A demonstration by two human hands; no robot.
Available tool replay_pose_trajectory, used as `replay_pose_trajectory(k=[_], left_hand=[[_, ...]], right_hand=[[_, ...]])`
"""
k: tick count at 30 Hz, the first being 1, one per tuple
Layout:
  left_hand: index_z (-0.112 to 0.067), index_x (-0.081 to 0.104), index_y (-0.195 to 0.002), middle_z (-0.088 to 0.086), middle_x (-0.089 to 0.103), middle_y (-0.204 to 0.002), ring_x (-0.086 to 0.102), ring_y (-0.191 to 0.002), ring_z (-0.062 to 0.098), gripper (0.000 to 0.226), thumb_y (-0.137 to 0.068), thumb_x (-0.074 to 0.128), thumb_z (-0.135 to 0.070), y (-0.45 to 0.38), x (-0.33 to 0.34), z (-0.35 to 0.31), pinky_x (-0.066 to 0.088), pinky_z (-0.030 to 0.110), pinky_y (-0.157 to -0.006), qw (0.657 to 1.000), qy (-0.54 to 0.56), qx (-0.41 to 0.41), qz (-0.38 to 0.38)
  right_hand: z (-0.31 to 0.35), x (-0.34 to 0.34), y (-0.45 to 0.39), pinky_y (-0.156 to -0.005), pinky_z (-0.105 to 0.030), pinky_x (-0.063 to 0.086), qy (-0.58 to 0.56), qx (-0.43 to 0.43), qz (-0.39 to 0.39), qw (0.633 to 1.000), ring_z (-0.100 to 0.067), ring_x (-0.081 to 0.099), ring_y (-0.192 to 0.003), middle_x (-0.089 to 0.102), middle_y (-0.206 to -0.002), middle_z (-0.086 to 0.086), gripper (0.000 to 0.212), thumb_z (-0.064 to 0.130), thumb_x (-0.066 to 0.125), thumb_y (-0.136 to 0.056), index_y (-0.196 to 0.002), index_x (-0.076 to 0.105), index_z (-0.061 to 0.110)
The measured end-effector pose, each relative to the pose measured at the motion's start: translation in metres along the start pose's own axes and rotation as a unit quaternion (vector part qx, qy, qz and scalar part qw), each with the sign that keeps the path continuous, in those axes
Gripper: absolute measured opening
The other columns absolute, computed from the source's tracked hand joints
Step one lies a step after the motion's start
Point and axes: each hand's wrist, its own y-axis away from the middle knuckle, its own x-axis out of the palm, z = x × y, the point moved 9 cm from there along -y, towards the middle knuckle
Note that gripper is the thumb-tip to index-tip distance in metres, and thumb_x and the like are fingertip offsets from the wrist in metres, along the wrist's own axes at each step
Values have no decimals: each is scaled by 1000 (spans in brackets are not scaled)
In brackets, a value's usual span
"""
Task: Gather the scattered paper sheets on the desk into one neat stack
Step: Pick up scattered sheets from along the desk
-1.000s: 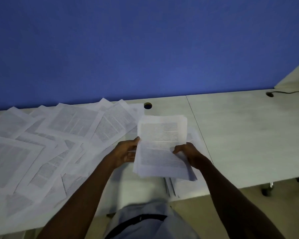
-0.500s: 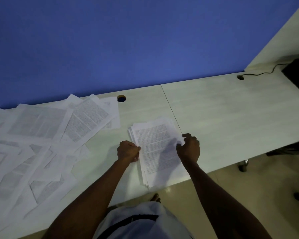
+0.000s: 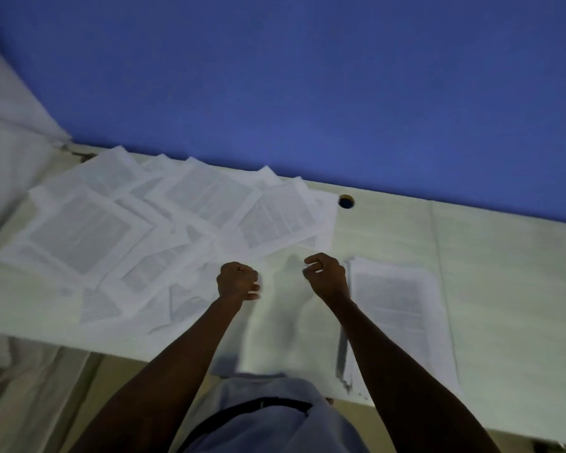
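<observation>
Both hands off the paper, stack down at right.

I see the stack point(image 3: 402, 308) lying flat on the desk point(image 3: 510, 273), just beside my right hand point(image 3: 327, 276) but apart from it. Right hand hangs over bare desk, fingers loosely curled, holding nothing. Left hand point(image 3: 237, 280) is curled into a fist at the near edge of the loose sheets point(image 3: 164, 230); I cannot tell whether it touches one. The sheets lie overlapped across the left of the desk, up to the cable hole point(image 3: 346, 201).
</observation>
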Motion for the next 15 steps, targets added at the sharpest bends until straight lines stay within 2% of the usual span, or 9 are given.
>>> replay_pose_trajectory(k=[4, 6, 9, 11, 15], left_hand=[[-5, 68, -78, 15, 73, -76, 71, -52, 28, 12, -79, 60, -14, -41, -97, -1, 62, 47, -55, 989, 1, -3, -146], [-10, 68, -79, 11, 73, -80, 73, -64, 34, 21, -69, 56, -24, -56, -147, 4, 63, 46, -68, 977, -10, -15, -211], [-2, 68, -99, 19, 71, -101, 68, -96, 39, 34, -74, 63, -24, -62, -216, 13, 56, 40, -90, 959, -17, -44, -281], [4, 61, -114, 26, 63, -116, 59, -111, 42, 41, -80, 68, -19, -67, -255, 21, 48, 41, -94, 946, -24, -69, -317], [10, 35, -136, 31, 39, -137, 43, -126, 46, 72, -86, 69, -29, -74, -317, 40, 43, 52, -100, 904, -12, -178, -388]], right_hand=[[56, 69, -16, -82, -34, 59, 25, -31, 52, 998, -15, 72, -84, 76, -92, 6, 21, 16, 65, -82, -98, 74, 25], [86, 108, -23, -82, -34, 59, 41, -51, 82, 994, -18, 73, -85, 77, -94, 4, 21, 16, 63, -82, -97, 74, 26], [133, 167, -27, -86, -34, 58, 72, -90, 125, 985, -18, 72, -95, 77, -102, 3, 22, 14, 64, -84, -101, 74, 25], [160, 209, -24, -89, -34, 56, 108, -126, 165, 972, -17, 68, -101, 74, -107, 4, 26, 14, 67, -84, -108, 72, 23], [207, 274, -15, -96, -44, 54, 140, -217, 183, 949, -23, 63, -114, 68, -118, 0, 31, 16, 68, -85, -117, 68, 20]])
